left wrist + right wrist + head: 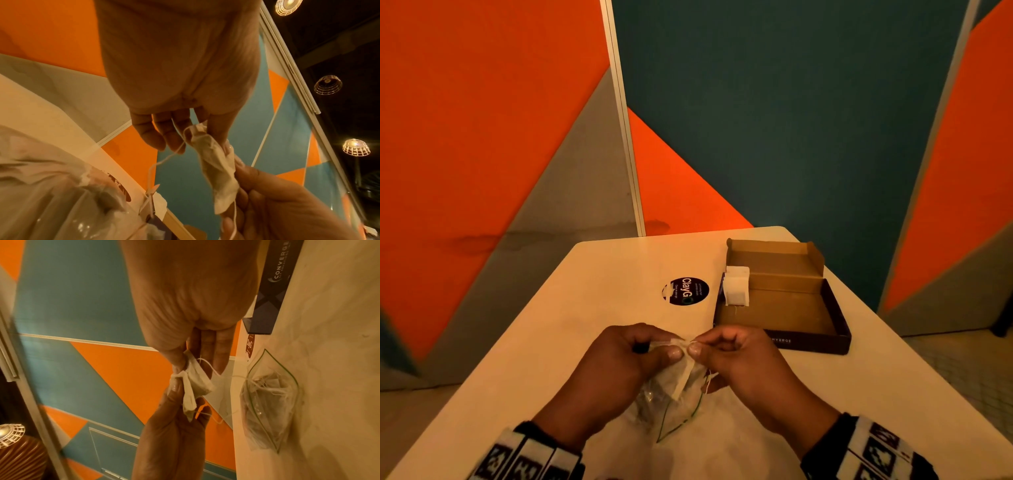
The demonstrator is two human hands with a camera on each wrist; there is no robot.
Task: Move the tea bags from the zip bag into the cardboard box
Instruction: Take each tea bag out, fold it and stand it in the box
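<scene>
Both hands hold one pale tea bag (pixel 682 376) in the air above the clear zip bag (pixel 671 411), which lies open on the table with several tea bags inside. My left hand (pixel 673 346) pinches the bag's top corner, and my right hand (pixel 697 344) pinches it right beside. In the left wrist view the tea bag (pixel 216 164) hangs crumpled, its string trailing down. In the right wrist view the zip bag (pixel 267 404) lies flat below the hands. The open cardboard box (pixel 791 308) stands at the far right, with white tea bags (pixel 737 286) leaning against its left wall.
A round black sticker (pixel 686 291) marks the white table (pixel 585 325) left of the box. The box's raised lid (pixel 770 260) stands at its far side. Orange, grey and teal partition panels close off the table's far edge.
</scene>
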